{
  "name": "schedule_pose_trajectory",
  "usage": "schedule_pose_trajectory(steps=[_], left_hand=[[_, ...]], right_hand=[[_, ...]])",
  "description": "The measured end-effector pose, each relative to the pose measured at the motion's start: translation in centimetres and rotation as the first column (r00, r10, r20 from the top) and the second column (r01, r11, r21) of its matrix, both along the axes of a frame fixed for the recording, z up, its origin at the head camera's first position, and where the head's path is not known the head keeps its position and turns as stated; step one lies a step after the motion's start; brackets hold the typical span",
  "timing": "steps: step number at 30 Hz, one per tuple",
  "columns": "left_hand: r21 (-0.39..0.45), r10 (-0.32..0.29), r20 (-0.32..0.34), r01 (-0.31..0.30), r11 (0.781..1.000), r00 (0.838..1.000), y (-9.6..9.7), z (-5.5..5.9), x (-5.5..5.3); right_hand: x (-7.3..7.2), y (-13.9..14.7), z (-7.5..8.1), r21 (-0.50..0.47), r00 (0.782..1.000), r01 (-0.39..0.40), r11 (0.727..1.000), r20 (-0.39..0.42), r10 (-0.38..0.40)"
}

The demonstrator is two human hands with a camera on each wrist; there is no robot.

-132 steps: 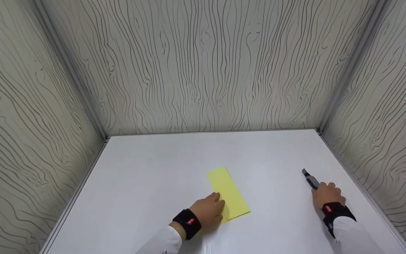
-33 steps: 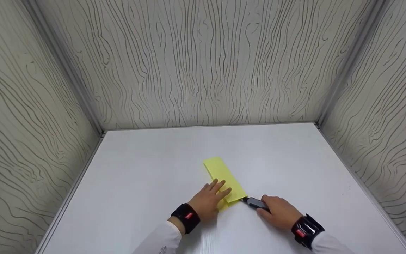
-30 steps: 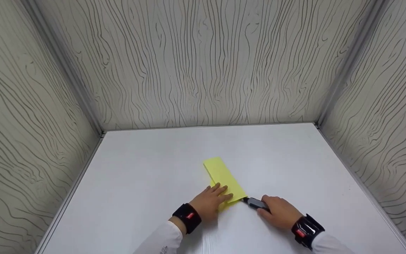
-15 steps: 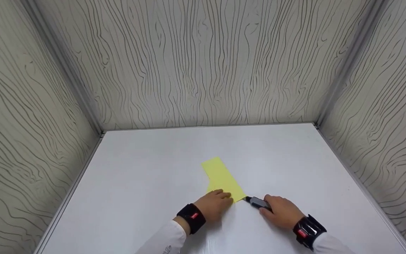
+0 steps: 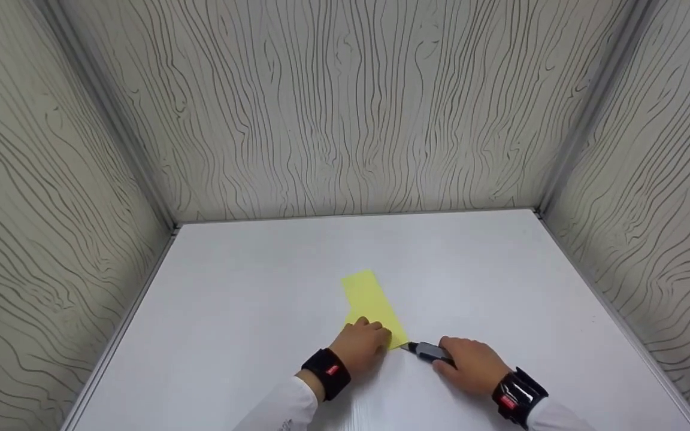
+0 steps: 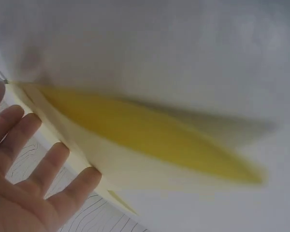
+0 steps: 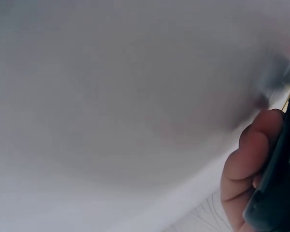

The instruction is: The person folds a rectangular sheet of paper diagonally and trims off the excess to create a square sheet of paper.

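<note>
A folded sheet of yellow paper (image 5: 374, 304) lies on the white table, its upper layer bulging up from the lower in the left wrist view. My left hand (image 5: 362, 346) presses on the near left part of the paper with its fingertips and hides that corner. In the left wrist view, the spread fingers (image 6: 55, 166) touch the paper's edge. My right hand (image 5: 472, 363) grips a grey and black utility knife (image 5: 430, 352). The blade tip sits at the paper's near right corner, at the fold. The right wrist view shows fingers (image 7: 249, 159) curled round the dark handle.
The white table (image 5: 249, 287) extends around the hands on all sides. Wood-grain panels enclose it, with a back wall (image 5: 345, 120) and one wall at either side. Grey metal posts stand at the far corners.
My right hand has brought the utility knife from the table's right side to the paper, then slightly left and nearer. My left hand has shifted on the paper, whose lower layer now shows more at left.
</note>
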State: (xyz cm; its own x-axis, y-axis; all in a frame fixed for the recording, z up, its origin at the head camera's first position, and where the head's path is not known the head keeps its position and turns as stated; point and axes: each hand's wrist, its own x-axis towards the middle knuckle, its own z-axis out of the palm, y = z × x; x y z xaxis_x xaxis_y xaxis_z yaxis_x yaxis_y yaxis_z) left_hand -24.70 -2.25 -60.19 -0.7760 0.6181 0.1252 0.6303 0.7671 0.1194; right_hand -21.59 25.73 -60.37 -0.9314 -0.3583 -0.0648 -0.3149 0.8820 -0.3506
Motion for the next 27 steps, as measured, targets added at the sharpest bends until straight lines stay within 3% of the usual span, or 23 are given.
schedule_pose_trajectory(steps=[8, 13, 21, 27], left_hand=[[-0.010, 0.102, -0.115, -0.104, 0.995, 0.988, 0.9, -0.8, 0.0], [0.020, 0.143, -0.142, -0.141, 0.990, 0.980, 1.2, -1.0, 0.0], [-0.086, 0.223, -0.078, -0.229, 0.970, 0.972, 0.9, -1.4, -0.4], [-0.079, 0.227, -0.069, -0.232, 0.970, 0.972, 0.9, -1.7, -0.9]], right_hand=[[0.3, -0.6, -0.3, -0.020, 1.000, -0.015, 1.000, 0.008, 0.015], [0.4, -0.6, -0.4, -0.040, 1.000, -0.030, 0.999, 0.000, 0.030], [0.3, -0.6, -0.3, -0.061, 0.999, -0.049, 0.997, 0.003, 0.049], [0.3, -0.3, -0.2, -0.042, 0.999, -0.016, 0.999, 0.036, 0.017]])
